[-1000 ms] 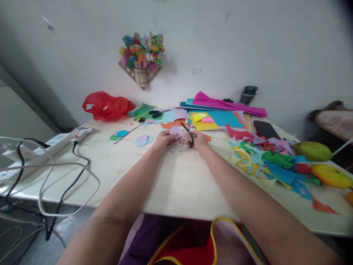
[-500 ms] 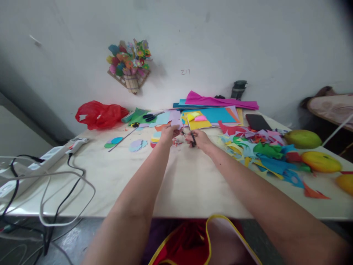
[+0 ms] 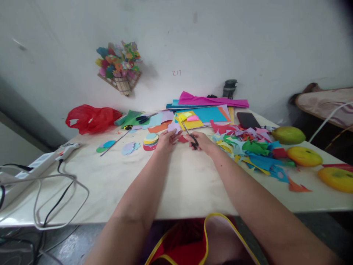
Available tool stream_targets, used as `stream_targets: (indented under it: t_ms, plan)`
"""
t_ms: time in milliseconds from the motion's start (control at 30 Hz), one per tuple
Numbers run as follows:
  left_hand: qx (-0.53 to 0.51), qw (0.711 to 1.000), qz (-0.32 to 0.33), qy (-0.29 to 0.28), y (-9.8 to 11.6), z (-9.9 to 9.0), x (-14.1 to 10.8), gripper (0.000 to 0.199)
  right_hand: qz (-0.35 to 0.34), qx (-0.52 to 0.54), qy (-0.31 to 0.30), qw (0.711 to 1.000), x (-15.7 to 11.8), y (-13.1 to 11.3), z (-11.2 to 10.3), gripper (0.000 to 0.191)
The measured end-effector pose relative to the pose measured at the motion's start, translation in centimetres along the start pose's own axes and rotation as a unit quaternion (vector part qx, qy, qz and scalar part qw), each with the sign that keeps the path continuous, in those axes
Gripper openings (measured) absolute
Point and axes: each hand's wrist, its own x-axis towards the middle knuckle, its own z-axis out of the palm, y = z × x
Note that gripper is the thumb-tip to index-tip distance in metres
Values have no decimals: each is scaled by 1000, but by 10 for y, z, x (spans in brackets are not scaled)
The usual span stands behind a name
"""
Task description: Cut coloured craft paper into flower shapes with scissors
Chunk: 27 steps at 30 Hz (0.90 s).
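My left hand is closed on a small lilac paper piece, held up over the middle of the table. Just right of it, my right hand grips a pair of scissors by the dark handles, blades pointing up and left, beside the paper. A red paper scrap lies between the hands. Left of my left hand sits a stack of round coloured papers. Farther left are pale scalloped paper pieces and blue and green paper circles.
Paper offcuts heap at the right, with mangoes beyond and a phone behind. Coloured sheets lie at the back. A second pair of scissors, a red bag and power strips with cables are leftward.
The camera view has turned slightly right. The scissors and the lilac paper have drawn a little apart, the blades now tilting more to the left.
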Motion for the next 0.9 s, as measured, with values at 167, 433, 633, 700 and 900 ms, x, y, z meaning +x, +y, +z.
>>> stream_targets:
  t_ms: [167, 433, 633, 700, 900]
  plan:
    - [-14, 1000, 1, -27, -2, 1, -1, 15, 6, -50, -42, 998, -2, -1, -6, 30]
    - [-17, 999, -1, -29, -1, 6, -3, 17, -11, -68, -71, 995, -4, -3, -11, 35]
    - [-22, 999, 2, -31, -3, 7, -2, 13, -23, -75, -70, 994, -2, 0, -10, 31]
    - [-20, 999, 0, -35, -4, 7, -2, 13, -25, -69, -66, 995, -1, 1, -9, 30]
    - [-24, 999, -4, -32, -4, 10, -4, 14, -36, -58, -52, 996, -1, 4, -7, 29]
